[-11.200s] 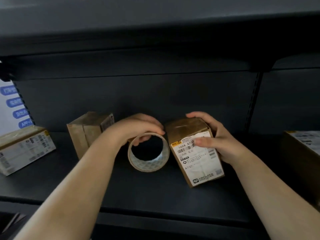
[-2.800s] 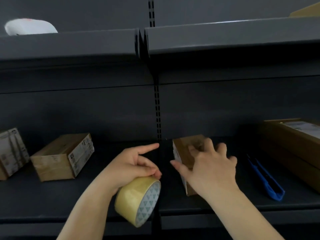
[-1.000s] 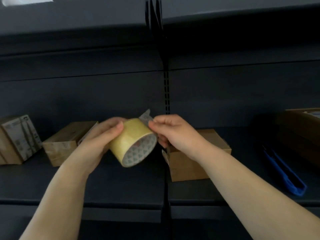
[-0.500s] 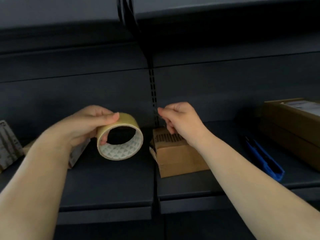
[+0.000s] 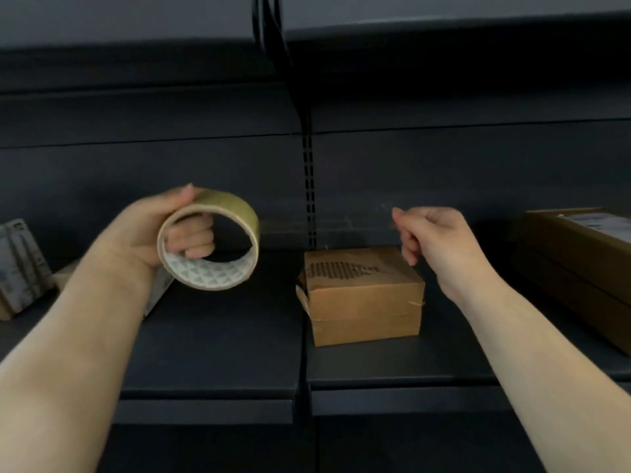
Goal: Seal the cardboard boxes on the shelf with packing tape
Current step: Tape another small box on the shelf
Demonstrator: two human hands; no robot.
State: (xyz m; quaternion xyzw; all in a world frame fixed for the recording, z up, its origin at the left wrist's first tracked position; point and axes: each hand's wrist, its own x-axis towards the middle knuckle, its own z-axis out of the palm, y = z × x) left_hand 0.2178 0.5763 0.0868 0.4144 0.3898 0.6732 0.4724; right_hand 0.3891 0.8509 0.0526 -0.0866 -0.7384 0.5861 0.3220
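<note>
My left hand [image 5: 146, 233] grips a roll of yellowish packing tape [image 5: 228, 201], fingers through its core, held above the dark shelf [image 5: 211, 339]. My right hand [image 5: 433, 237] is pinched shut at the same height, off to the right. A faint clear strip of tape [image 5: 324, 226] stretches between the roll and that pinch. Below the strip, a small brown cardboard box [image 5: 365, 302] lies flat on the shelf, its top face torn and scuffed. The right hand hovers just above the box's back right corner.
A grey-labelled box [image 5: 20, 264] stands at the far left, and another box [image 5: 158, 291] is mostly hidden behind my left forearm. A large brown box [image 5: 580, 257] fills the right end. A slotted upright [image 5: 308, 186] runs down the back panel; a shelf hangs overhead.
My hands have moved apart: the right hand drew the tape end rightward over the small box, while the left hand kept the roll to the left.
</note>
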